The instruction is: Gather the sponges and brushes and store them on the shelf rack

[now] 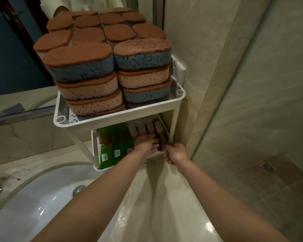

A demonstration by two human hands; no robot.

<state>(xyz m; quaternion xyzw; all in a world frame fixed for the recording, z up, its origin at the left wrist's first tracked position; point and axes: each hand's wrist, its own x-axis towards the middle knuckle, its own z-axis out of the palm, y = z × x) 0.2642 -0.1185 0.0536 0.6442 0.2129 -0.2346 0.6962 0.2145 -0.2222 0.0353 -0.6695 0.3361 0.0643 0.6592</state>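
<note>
I am on the brushes: the sponges [87, 81] sit stacked on the top tier of the shelf rack [112, 117], and a row of brushes [142, 128] lies on the lower tier beside green bottles [112, 145]. My left hand [146, 143] rests flat, fingers straight, on the brush handles. My right hand [175, 153] pinches the handle end of the rightmost brush [160, 133] at the front rim. Next, I judge, that brush needs sliding fully in, square with the row.
</note>
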